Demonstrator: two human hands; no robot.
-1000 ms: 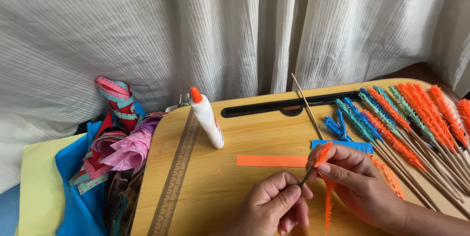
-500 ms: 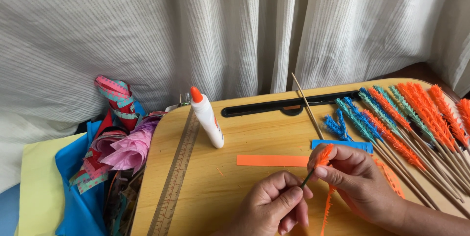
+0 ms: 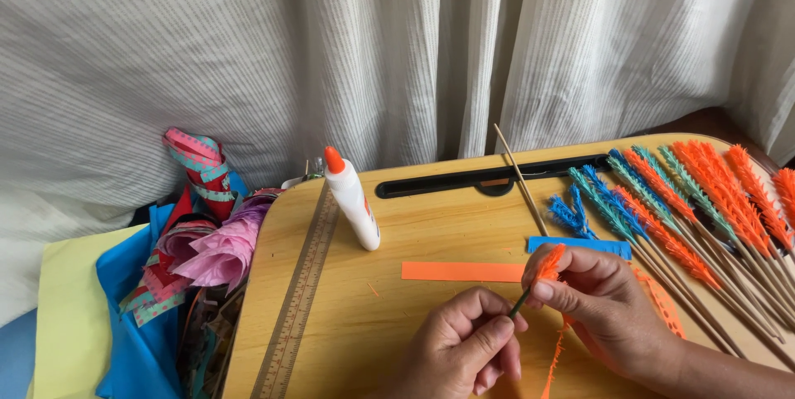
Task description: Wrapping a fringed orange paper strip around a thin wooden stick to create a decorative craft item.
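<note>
Left hand [image 3: 464, 349] pinches the lower end of a thin wooden stick [image 3: 520, 303], fingers [image 3: 493, 334] closed tight on it. Right hand [image 3: 600, 304] sits just right of it, thumb and forefinger closed on the stick's top, where an orange fringed paper strip [image 3: 548, 265] is bunched around the tip; the strip's loose tail [image 3: 553, 362] hangs down below the right fingers. Step in hand looks like winding fringe around the stick, only the tip covered so far. Next move likely calls for the left fingers to roll the stick while the right feeds the strip down at a slant with steady tension, so turns overlap and don't slip. Just above the hands a plain orange strip [image 3: 462, 271] lies flat on the wooden lap desk [image 3: 431, 225]; a blue strip [image 3: 580, 245] lies just above the right fingers. Glue bottle [image 3: 353, 200] stands up-left of the left hand, well apart. Bare stick [image 3: 520, 179] lies further up. Finished orange and teal fringed sticks [image 3: 696, 209] fan out right of the right hand. Ribbon and paper pile [image 3: 199, 233] far left, off the desk.
</note>
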